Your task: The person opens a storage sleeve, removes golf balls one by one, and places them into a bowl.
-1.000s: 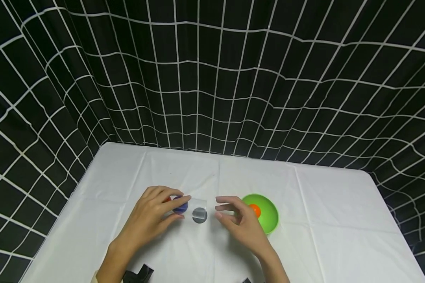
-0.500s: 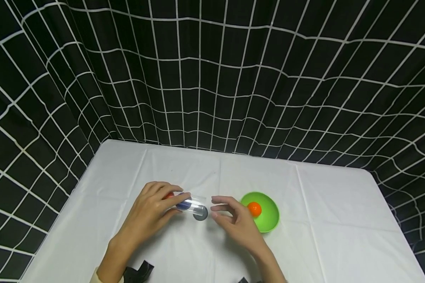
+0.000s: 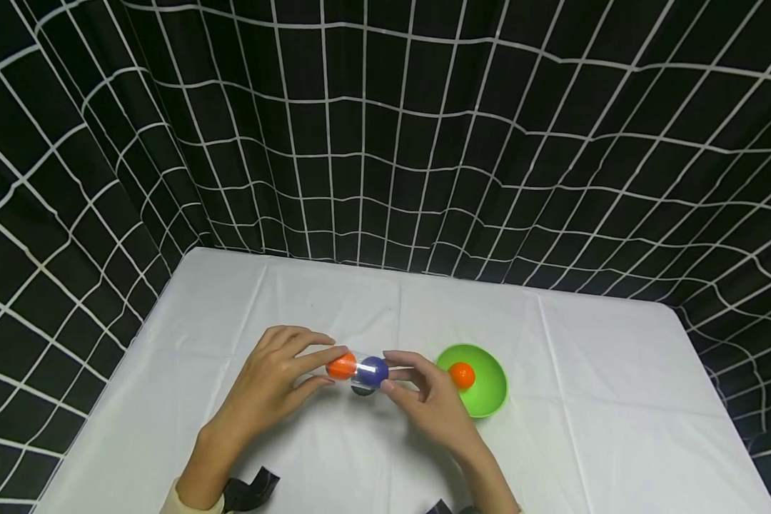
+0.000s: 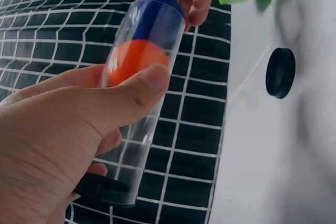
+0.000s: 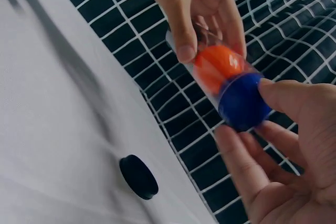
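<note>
My left hand [image 3: 276, 378] grips a clear plastic tube [image 4: 137, 150], thumb on one side and fingers on the other. The tube lies tilted above the table, its open end toward the right hand and a black cap [image 4: 105, 188] on its other end. An orange ball [image 5: 218, 66] sits inside, touching or close behind a blue ball [image 3: 373, 373] at the mouth. My right hand [image 3: 433, 392] pinches the blue ball between thumb and fingertips, as the right wrist view shows. Beneath the tube a loose black cap [image 5: 139, 177] lies on the cloth.
To the right of the right hand stands a green bowl [image 3: 491, 400] with an orange ball [image 3: 462, 375] in it. A white cloth [image 3: 617, 400] covers the table. Black curtains with a white grid [image 3: 411, 143] rise behind it and at the sides.
The tube has tipped toward the right, and both balls have slid along it to the open end. My right hand has moved slightly left and now holds the blue ball.
</note>
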A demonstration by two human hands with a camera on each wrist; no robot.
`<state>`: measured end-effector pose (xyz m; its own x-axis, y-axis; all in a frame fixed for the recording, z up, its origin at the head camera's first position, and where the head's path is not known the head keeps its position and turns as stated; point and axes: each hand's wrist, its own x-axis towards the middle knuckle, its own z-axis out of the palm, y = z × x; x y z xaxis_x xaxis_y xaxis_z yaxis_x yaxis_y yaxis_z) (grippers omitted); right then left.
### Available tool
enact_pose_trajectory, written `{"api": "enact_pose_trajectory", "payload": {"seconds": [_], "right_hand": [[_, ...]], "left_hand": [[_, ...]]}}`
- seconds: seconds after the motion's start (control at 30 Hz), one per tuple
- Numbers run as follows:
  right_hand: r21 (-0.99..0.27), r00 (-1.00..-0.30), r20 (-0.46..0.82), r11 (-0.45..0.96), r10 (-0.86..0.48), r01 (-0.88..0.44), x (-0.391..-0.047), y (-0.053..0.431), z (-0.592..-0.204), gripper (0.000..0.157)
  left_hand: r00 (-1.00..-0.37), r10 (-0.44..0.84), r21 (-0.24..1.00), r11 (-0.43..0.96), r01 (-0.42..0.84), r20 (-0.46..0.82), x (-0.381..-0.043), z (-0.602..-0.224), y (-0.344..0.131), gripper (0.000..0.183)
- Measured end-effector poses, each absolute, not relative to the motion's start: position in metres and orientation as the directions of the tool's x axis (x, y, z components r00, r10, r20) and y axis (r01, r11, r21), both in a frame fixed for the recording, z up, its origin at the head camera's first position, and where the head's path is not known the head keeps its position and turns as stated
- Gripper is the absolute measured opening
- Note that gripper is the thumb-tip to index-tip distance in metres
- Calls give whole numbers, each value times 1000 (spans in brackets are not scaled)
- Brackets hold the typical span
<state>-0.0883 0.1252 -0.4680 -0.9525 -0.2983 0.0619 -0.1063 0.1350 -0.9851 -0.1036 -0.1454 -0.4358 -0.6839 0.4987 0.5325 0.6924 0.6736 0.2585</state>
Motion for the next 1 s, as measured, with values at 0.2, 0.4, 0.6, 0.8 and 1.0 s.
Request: {"api": "enact_pose_trajectory", "payload": {"seconds": [0.2,0.4,0.6,0.8,1.0], "right_hand": [[-988,-963,35,135,-266,-74,-88,125,-467,39],[-989,-976,44,127,-215,-72,-86,131,-464,39],[-996,-978,59,50,-199,-70,-84,137,-458,41],[-997,-980,75,6,-185,-78,-84,146,-454,42],[-996,-985,82,21,-152,-86,-89,159,-450,41]], "left_hand": [[-705,472,297,675,675,529,-103,-434,-146,49],[-716,459,320,673,666,526,-102,-434,-147,49],[-725,450,342,668,661,521,-102,-435,-146,49],[-736,428,366,667,649,524,-101,-435,-146,50],[-746,422,375,672,639,515,-101,-433,-146,50]]}}
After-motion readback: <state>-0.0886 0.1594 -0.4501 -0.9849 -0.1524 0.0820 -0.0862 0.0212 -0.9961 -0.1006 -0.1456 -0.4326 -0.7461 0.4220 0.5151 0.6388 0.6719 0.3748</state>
